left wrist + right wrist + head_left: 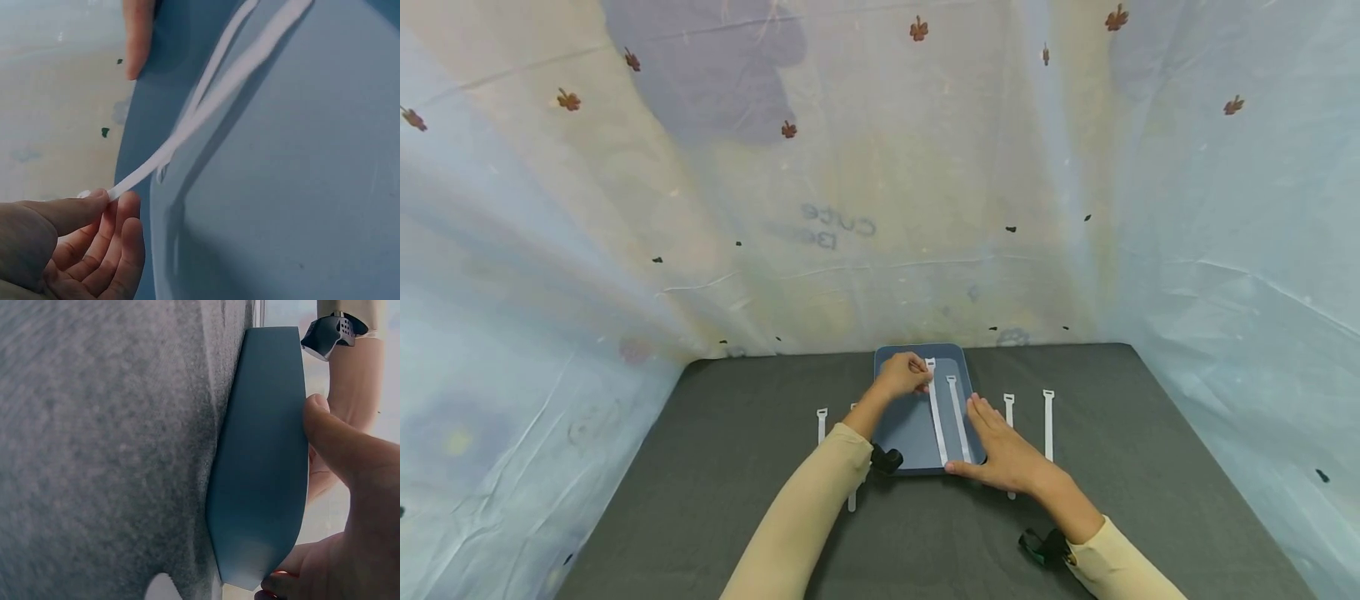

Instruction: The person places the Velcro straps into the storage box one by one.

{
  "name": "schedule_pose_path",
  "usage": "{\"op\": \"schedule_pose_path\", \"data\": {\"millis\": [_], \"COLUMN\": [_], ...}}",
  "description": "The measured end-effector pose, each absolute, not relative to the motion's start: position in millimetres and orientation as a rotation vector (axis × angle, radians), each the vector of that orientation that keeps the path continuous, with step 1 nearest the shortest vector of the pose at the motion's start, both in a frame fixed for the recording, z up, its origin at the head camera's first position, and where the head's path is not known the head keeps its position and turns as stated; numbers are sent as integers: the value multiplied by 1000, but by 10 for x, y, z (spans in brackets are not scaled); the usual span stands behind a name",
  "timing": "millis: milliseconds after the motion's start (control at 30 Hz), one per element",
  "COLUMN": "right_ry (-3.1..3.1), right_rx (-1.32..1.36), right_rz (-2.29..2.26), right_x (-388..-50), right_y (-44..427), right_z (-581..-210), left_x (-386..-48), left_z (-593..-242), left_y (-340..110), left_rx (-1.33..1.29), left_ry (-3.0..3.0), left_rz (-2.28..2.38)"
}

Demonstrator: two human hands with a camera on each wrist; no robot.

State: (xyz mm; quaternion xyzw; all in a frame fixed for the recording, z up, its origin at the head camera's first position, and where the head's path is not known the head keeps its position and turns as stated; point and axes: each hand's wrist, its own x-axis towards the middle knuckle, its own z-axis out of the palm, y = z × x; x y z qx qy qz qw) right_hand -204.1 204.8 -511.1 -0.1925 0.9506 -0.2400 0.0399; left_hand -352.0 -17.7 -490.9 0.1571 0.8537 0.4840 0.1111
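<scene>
My left hand (906, 373) pinches the far, slotted end of a white strap (937, 421) between thumb and fingers. In the left wrist view, this strap (219, 100) slants up from the fingertips across the blue-grey tray (898, 433). A second white strap (958, 421) lies in the tray to its right, partly crossed by the held one in that wrist view. My right hand (1007, 454) rests on the tray's near right corner, fingers extended along the right side, thumb toward the front. In the right wrist view, the thumb (328, 422) touches the rim above the tray's outer wall (262, 450).
More white straps lie on the dark grey cloth: one at the far left (822, 423), one partly behind the left forearm (852, 502), one partly behind the right hand (1009, 408), and one farther right (1048, 421). A patterned curtain (880, 292) hangs behind.
</scene>
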Motion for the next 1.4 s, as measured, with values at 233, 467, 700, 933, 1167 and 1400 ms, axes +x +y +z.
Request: {"op": "schedule_pose_path", "data": {"millis": [233,467,700,933,1167,1400], "right_ry": [2916,2917,2916,2912,2911,2912], "right_rx": [-581,-593,-591,-592,-588,-600], "right_rz": [-734,-733,-745,-750,-744,-750], "right_x": [-2054,-2071,-2062,-2056,-2066,-2066], "right_y": [2067,2050,2039,2050,2059,2062], "right_z": [-5110,-5122,-5129,-5127,-5145,-5158], "left_x": [-3543,-3541,-3567,-3614,-3607,-3606], "left_z": [-4961,-4989,-5066,-5154,-5136,-5124], "left_y": [-101,-28,20,50,85,109], "left_rx": [437,355,347,316,275,250], "left_ry": [2513,2468,2481,2503,2538,2560], "left_rz": [1385,1426,1389,1352,1306,1259]}}
